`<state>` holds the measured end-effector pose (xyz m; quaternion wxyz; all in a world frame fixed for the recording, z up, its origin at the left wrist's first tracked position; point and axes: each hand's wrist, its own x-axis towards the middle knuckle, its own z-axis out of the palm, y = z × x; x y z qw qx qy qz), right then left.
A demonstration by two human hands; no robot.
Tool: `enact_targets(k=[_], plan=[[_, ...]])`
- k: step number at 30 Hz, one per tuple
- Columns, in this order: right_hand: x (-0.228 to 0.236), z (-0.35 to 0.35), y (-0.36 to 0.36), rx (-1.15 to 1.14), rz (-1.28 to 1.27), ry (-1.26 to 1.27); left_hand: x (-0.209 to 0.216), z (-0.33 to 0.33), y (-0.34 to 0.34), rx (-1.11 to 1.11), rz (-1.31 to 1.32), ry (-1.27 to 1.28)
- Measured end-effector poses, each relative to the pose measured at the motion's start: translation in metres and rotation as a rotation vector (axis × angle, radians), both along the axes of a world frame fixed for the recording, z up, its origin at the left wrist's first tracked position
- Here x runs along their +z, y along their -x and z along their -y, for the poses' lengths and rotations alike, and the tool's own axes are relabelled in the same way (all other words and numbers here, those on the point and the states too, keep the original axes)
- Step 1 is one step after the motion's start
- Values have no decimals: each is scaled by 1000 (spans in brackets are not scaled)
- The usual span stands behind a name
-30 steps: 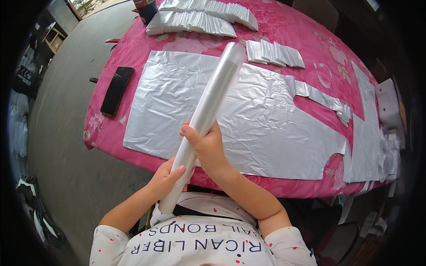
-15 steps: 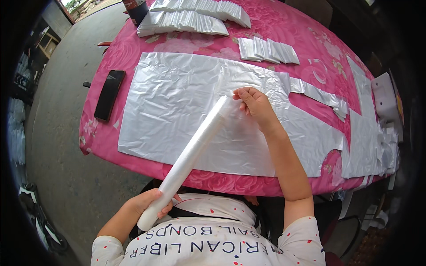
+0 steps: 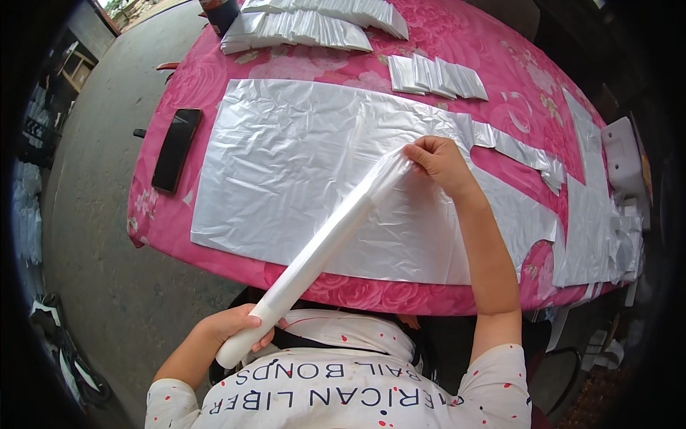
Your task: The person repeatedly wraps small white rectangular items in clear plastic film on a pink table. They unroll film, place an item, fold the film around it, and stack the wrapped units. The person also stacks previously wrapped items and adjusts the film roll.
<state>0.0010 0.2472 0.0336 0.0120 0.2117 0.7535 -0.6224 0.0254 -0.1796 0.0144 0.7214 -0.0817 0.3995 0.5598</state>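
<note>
A long, slim roll of thin white plastic film [image 3: 307, 256] slants from near my body up over the table. My left hand [image 3: 239, 327] is wrapped around its lower end. At the upper end my right hand [image 3: 436, 161] pinches the film's gathered edge, which stretches out past the thicker part of the roll. Beneath them lie flat, wrinkled white plastic bags [image 3: 264, 164], with handle cut-outs toward the right. The roll's upper part is above these bags; whether it touches them I cannot tell.
A pink floral tablecloth [image 3: 343, 292] covers the table. Folded white plastic bundles [image 3: 300, 32] lie at the far side, with a smaller row [image 3: 436, 77] nearer. A black phone [image 3: 176, 150] rests at left, a dark jar [image 3: 220, 16] far left. A white plastic box [image 3: 620, 154] stands at right.
My right hand has moved right and slightly up, drawing the film's end out from the roll in a taut, gathered strip. My left hand still grips the lower end.
</note>
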Motion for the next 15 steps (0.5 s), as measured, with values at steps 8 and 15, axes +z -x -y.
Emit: enact_targets(k=[8,15], plan=[[-14,-146,-49,-322,-18,-306,-19,61,18,-311,14,4],[-8,-120,-42,-246,-85,-357,41,-19,66,-795,-762,-65]])
